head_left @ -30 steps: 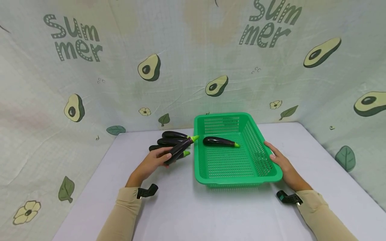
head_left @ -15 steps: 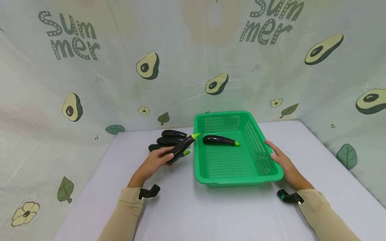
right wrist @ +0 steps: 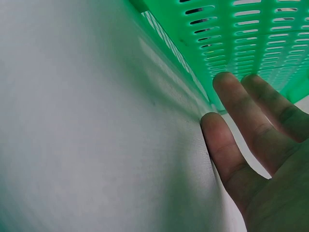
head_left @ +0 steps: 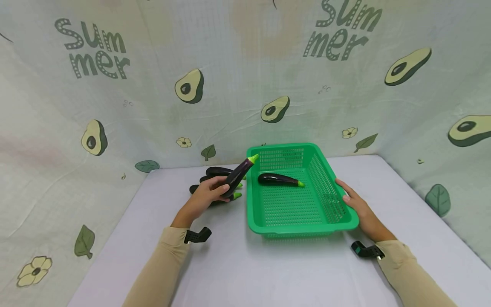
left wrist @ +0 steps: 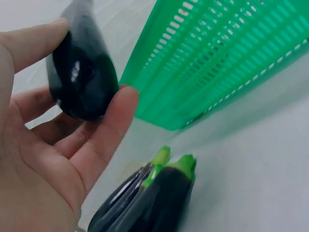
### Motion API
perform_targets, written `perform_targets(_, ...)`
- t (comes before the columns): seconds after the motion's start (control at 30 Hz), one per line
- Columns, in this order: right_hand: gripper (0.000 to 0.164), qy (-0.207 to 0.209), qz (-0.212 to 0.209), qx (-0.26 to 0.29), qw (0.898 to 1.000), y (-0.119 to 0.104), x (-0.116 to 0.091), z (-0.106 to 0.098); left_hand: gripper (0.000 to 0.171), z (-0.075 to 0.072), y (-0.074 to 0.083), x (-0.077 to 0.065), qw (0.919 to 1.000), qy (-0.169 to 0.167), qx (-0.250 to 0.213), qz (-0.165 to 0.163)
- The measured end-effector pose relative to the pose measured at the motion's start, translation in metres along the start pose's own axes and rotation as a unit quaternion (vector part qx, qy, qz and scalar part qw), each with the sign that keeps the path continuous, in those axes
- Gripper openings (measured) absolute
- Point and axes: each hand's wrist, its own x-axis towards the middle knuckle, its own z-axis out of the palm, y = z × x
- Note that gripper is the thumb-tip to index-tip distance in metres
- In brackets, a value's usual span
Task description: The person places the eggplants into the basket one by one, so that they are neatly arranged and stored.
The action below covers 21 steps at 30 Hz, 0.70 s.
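My left hand (head_left: 205, 196) holds a dark purple eggplant (head_left: 238, 174) by its rounded end, thumb on one side and fingers on the other. Its green stem points up and right, overlapping the left rim of a green plastic basket (head_left: 297, 230) in the head view. In the left wrist view the eggplant (left wrist: 82, 72) hangs above the others. My right hand (head_left: 362, 211) grips the basket's right rim, thumb over the edge. Its fingers (right wrist: 256, 123) reach along the perforated outer wall in the right wrist view. One eggplant (head_left: 278, 180) lies inside the basket.
Several more eggplants (head_left: 218, 171) lie together on the white table (head_left: 268, 273), left of the basket. Behind the table hangs a printed cloth (head_left: 230, 119) with avocados and lettering. A black wrist camera (head_left: 198, 235) sits on the left wrist, another camera (head_left: 367, 250) on the right.
My left hand has lifted the eggplant up and to the right, away from the pile and toward the basket's left rim. My right hand and the basket have stayed in place.
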Motion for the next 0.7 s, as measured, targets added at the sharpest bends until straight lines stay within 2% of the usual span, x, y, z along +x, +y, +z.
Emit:
perform_targets(0.37,0.054,-0.002,0.001,0.003,1.0,-0.001,0.0,0.004,0.046,0.021,0.015,0.021,0.9976,0.038,0.014,0.057)
perform_targets(0.47,0.053,0.001,-0.004,-0.002,1.0,0.0,0.001,0.004,0.047,0.026,0.019,0.029,0.9976,0.031,0.02,0.058)
perform_targets(0.7,0.053,0.007,-0.008,-0.013,1.0,0.0,-0.001,0.003,0.052,0.033,0.03,0.045,0.9979,-0.01,0.034,0.054)
